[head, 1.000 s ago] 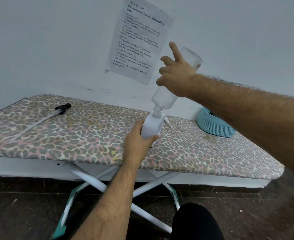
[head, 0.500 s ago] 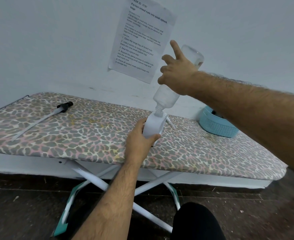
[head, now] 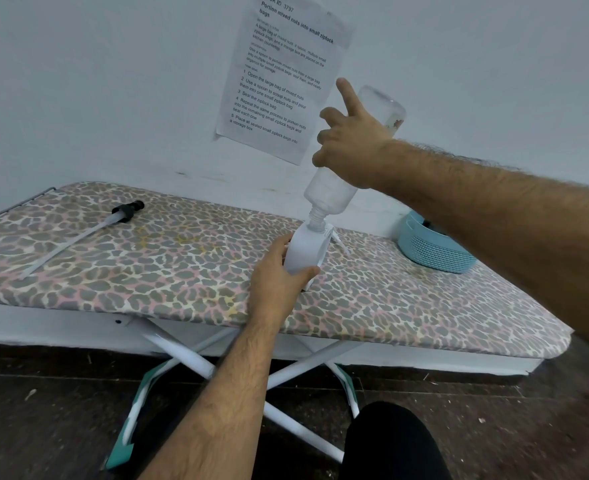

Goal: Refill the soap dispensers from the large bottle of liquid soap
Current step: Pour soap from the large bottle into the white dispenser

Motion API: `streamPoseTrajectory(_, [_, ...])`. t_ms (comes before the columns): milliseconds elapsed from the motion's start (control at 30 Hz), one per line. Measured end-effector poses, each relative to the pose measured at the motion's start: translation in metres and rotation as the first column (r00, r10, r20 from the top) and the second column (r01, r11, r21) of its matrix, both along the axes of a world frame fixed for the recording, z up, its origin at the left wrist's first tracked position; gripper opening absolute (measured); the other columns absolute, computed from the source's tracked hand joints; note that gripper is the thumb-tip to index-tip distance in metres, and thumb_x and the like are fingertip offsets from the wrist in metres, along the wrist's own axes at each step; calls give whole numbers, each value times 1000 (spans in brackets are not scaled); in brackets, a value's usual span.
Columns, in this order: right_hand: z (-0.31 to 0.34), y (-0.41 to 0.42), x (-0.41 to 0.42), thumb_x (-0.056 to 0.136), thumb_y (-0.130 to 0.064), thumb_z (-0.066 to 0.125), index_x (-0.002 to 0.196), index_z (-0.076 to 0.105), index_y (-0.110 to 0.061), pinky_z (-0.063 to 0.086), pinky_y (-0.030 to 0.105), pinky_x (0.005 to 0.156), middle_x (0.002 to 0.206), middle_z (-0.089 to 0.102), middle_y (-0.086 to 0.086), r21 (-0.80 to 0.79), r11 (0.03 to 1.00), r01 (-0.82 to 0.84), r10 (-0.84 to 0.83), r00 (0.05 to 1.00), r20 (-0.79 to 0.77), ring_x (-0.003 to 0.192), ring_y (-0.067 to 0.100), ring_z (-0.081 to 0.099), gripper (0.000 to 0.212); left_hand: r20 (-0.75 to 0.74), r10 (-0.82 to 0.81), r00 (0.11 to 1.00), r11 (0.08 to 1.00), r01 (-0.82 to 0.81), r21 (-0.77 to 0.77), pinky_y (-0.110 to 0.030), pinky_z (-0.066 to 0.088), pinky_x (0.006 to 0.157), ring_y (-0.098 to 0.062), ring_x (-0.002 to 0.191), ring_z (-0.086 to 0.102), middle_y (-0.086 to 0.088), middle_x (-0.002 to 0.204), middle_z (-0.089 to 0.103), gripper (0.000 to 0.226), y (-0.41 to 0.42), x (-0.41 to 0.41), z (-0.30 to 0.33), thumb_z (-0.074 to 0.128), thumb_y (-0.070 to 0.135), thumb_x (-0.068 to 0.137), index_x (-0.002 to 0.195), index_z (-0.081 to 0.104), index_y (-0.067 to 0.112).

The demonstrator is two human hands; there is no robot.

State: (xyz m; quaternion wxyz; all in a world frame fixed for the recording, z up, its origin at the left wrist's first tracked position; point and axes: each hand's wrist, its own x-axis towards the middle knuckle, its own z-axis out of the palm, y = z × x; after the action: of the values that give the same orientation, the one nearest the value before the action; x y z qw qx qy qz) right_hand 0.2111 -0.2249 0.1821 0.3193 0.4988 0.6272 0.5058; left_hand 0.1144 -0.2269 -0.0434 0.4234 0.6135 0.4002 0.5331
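So the right hand [head: 351,147] is holding the big clear soap bottle [head: 331,192] tipped nearly upside down, fingers curling round its middle with the index finger sticking straight up off it. The bottle's neck is pointing down right into the top opening of the white soap dispenser [head: 306,251], and the two look like they're touching at the mouth, though I can't make out any liquid actually running through. The left hand [head: 275,289] is wrapping around the dispenser's lower body, thumb on the near side, keeping it upright on the ironing board [head: 182,271] with the leopard-print cover, about mid-board towards the back edge. Off to the left on the board a pump head with a long tube [head: 88,233] is lying flat, well apart from the dispenser. A teal basket [head: 435,254] is sitting at the far right by the wall. A printed sheet [head: 286,77] is hanging on the wall behind the bottle.
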Motion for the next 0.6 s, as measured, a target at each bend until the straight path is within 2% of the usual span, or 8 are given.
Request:
streamPoseTrajectory(100, [0, 1, -1, 86, -18, 71, 120, 65, -33, -3, 68, 114, 108, 67, 0, -9, 1000, 2, -2, 1000, 5, 132, 35, 41, 38, 5, -1, 1000, 1000, 1, 0, -19, 52, 67, 8, 87, 56, 24, 100, 54, 65, 0, 0, 0, 82, 28, 78, 134, 50, 34])
streamPoseTrajectory(233, [1, 3, -3, 84, -19, 73, 120, 65, -34, -3, 68, 114, 110, 67, -1, -19, 1000, 11, -11, 1000, 19, 132, 34, 43, 40, 17, -2, 1000, 1000, 2, -4, -25, 57, 70, -2, 93, 60, 19, 107, 57, 67, 0, 0, -1, 82, 27, 78, 136, 49, 34])
streamPoseTrajectory(400, [0, 4, -4, 84, -19, 73, 120, 65, -35, -2, 68, 114, 109, 67, -2, -22, 1000, 5, -5, 1000, 27, 131, 33, 44, 40, 23, -9, 1000, 1000, 9, -5, -14, 49, 60, 10, 87, 55, 25, 101, 53, 67, 0, 0, 0, 82, 25, 79, 137, 49, 34])
streamPoseTrajectory(500, [0, 3, -3, 85, -20, 73, 122, 64, -35, -1, 68, 115, 112, 66, -1, -16, 1000, -1, 2, 1000, 21, 132, 33, 43, 40, 17, -6, 1000, 1000, 6, -4, -13, 48, 59, 9, 87, 55, 23, 103, 54, 68, 0, 0, 0, 82, 26, 79, 137, 48, 34])
streamPoseTrajectory(600, [-1, 1, 1, 87, -16, 68, 120, 64, -33, 1, 68, 116, 107, 66, -1, -9, 1000, -17, 18, 1000, 7, 128, 34, 45, 38, 11, -1, 1000, 1000, 1, -4, -11, 47, 58, 10, 86, 55, 29, 98, 52, 66, -1, 0, 0, 82, 26, 79, 136, 49, 34])
